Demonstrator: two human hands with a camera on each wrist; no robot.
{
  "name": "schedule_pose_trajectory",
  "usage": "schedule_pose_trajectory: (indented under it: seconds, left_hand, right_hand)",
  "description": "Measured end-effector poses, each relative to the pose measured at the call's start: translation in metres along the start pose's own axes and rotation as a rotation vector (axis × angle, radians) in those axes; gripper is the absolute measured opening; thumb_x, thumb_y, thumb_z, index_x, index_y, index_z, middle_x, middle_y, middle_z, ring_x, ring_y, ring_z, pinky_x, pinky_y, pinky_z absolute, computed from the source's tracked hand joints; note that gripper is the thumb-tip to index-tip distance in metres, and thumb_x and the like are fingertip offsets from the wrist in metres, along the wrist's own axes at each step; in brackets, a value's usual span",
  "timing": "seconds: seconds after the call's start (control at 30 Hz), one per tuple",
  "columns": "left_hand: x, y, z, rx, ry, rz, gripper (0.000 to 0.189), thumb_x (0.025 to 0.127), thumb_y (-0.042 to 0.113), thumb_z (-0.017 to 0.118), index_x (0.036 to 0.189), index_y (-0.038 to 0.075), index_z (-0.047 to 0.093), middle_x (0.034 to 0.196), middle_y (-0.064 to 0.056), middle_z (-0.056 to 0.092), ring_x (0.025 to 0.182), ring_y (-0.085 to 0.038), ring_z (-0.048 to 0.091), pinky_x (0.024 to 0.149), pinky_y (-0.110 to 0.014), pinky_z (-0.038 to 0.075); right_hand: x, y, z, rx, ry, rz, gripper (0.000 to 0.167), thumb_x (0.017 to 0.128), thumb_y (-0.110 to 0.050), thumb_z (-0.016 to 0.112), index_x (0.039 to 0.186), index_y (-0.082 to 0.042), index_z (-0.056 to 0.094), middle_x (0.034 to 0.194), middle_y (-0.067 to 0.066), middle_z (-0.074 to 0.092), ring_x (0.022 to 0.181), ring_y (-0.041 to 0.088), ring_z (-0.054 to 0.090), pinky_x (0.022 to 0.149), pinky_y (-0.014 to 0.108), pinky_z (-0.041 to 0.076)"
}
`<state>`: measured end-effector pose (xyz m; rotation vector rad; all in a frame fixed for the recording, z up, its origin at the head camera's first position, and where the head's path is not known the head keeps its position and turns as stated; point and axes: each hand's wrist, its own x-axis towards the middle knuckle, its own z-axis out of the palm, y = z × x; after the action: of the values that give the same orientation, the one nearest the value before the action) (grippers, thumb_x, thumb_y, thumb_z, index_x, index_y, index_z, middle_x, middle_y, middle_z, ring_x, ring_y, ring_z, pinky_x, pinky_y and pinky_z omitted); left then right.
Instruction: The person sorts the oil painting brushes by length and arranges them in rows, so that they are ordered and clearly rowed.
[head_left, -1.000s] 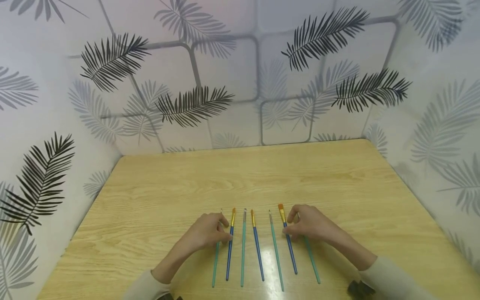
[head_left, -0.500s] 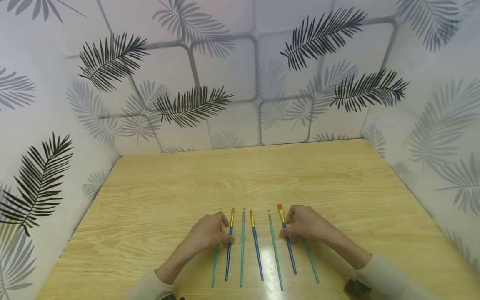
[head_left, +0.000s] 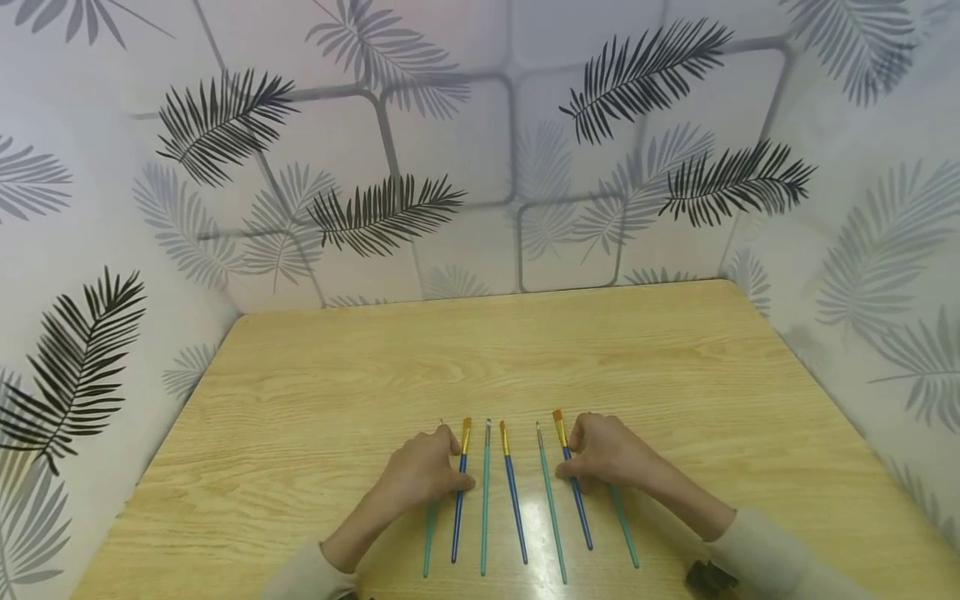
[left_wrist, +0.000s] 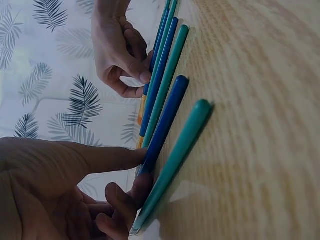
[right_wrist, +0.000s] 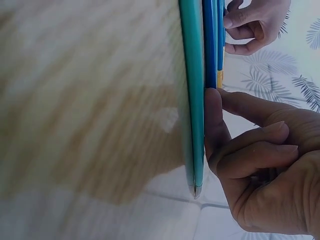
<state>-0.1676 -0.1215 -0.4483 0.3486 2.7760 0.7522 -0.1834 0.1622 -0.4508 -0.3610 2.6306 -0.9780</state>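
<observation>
Yellow wood grain fills the head view beyond the left hand [head_left: 423, 471] and right hand [head_left: 611, 450]: a counter [head_left: 480, 358]. Along it lie seven brushes, alternately green and blue. Each hand reaches over an end brush, the left green brush [head_left: 430, 542] and right green brush [head_left: 624, 533], to its neighbour, the left blue brush [head_left: 456, 533] and right blue brush [head_left: 583, 521]. Three middle brushes [head_left: 515, 508] lie between the hands, touched by neither.

From the left wrist, the left hand's thumb and a fingertip pinch its blue handle from either side; the green brush slants just beside that fingertip. Farther off, the right hand grasps its own blue handle near the yellow collar.

From the right wrist, the same pinch shows closer; whether the fingertip also touches the green brush, I cannot tell. Light, even pressure would suit these thin, round handles, with the loosely curled fingers well clear of the green brushes.
</observation>
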Motion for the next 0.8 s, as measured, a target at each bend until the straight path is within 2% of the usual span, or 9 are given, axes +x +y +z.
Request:
schedule_pose_trajectory:
  seconds: [0.13, 0.23, 0.37, 0.53, 0.7, 0.8]
  left_hand:
    - [0.0009, 0.0013, 0.0006, 0.013, 0.000, -0.004, 0.047, 0.079, 0.027, 0.083, 0.111, -0.001, 0.063, 0.067, 0.001, 0.060, 0.052, -0.010, 0.054, 0.047, -0.022, 0.041]
    - [0.0009, 0.0027, 0.0017, 0.001, -0.010, -0.009, 0.048, 0.079, 0.026, 0.083, 0.113, -0.003, 0.062, 0.066, 0.000, 0.059, 0.050, -0.011, 0.055, 0.046, -0.022, 0.043]
    - [0.0000, 0.0038, 0.0030, -0.030, -0.024, -0.008, 0.049, 0.081, 0.023, 0.082, 0.115, -0.005, 0.060, 0.064, 0.000, 0.059, 0.047, -0.010, 0.056, 0.043, -0.020, 0.042]
    - [-0.0004, 0.0045, 0.0028, -0.057, -0.025, 0.018, 0.049, 0.082, 0.019, 0.081, 0.117, -0.008, 0.059, 0.059, 0.000, 0.057, 0.044, -0.009, 0.054, 0.040, -0.017, 0.038]
    - [-0.0005, 0.0059, 0.0019, -0.067, -0.037, 0.024, 0.046, 0.084, 0.016, 0.079, 0.117, -0.009, 0.059, 0.057, 0.001, 0.056, 0.043, -0.008, 0.051, 0.040, -0.016, 0.036]
    - [-0.0008, 0.0060, 0.0026, -0.069, -0.045, 0.033, 0.043, 0.084, 0.014, 0.077, 0.115, -0.009, 0.060, 0.057, 0.001, 0.057, 0.043, -0.007, 0.051, 0.040, -0.016, 0.036]
  right_hand:
    - [0.0012, -0.0004, 0.0019, -0.033, 0.012, 0.004, 0.037, 0.075, -0.019, 0.086, 0.094, 0.002, 0.061, 0.072, 0.003, 0.064, 0.058, 0.012, 0.051, 0.062, 0.025, 0.049]
    - [0.0021, 0.0008, 0.0034, -0.041, 0.003, -0.001, 0.029, 0.077, -0.018, 0.085, 0.071, -0.003, 0.060, 0.058, -0.003, 0.054, 0.048, 0.008, 0.042, 0.049, 0.019, 0.038]
    - [0.0009, 0.0034, 0.0041, -0.022, -0.021, -0.045, 0.049, 0.080, -0.016, 0.081, 0.047, -0.014, 0.045, 0.040, -0.011, 0.037, 0.034, 0.001, 0.028, 0.037, 0.014, 0.025]
    - [-0.0025, 0.0035, 0.0027, -0.005, -0.015, -0.073, 0.050, 0.083, -0.016, 0.078, 0.045, -0.016, 0.044, 0.038, -0.012, 0.038, 0.030, -0.001, 0.031, 0.034, 0.013, 0.027]
    - [-0.0029, 0.0030, 0.0028, -0.015, -0.011, -0.053, 0.042, 0.084, -0.015, 0.074, 0.047, -0.008, 0.055, 0.039, -0.004, 0.052, 0.028, 0.001, 0.032, 0.032, 0.014, 0.026]
    - [-0.0030, 0.0029, 0.0036, -0.024, -0.017, -0.035, 0.037, 0.085, -0.014, 0.072, 0.051, -0.008, 0.060, 0.042, -0.001, 0.058, 0.028, 0.002, 0.034, 0.031, 0.014, 0.027]
